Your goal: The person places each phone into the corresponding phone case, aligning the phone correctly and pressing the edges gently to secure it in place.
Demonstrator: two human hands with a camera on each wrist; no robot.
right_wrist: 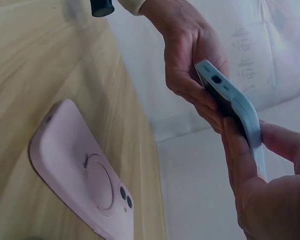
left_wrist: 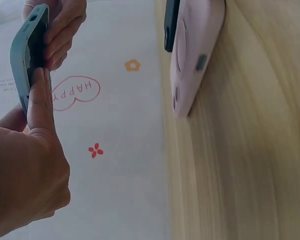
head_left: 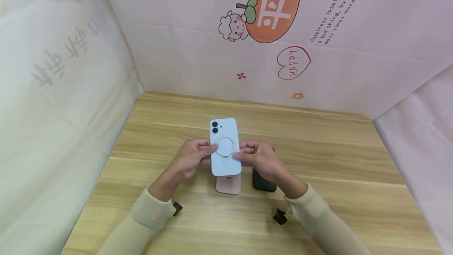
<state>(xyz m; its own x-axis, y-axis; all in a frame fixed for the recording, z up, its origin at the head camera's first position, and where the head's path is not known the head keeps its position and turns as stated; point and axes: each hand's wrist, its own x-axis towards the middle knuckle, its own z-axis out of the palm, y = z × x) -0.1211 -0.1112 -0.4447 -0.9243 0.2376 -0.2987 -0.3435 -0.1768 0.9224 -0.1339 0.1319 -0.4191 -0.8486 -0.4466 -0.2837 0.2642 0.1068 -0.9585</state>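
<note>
A phone in a light blue case point(head_left: 225, 146) is held above the table, its back with two camera lenses and a ring facing up. My left hand point(head_left: 189, 157) grips its left edge, thumb on the back and fingers underneath. On the opposite edge, my right hand point(head_left: 261, 157) pinches it the same way. Both wrist views show the dark screen side turned down over the fingers. Below it, a phone in a pink case point(right_wrist: 82, 160) lies back up on the table, partly covered in the head view. Beside that lies a black phone-like object point(head_left: 263, 184), partly hidden by my right hand.
The wood-grain table point(head_left: 159, 117) meets a printed white cloth wall point(head_left: 191, 62) at the back, with more cloth at both sides. Small black pieces stick out by the left cuff point(head_left: 152, 211) and the right cuff point(head_left: 306, 202).
</note>
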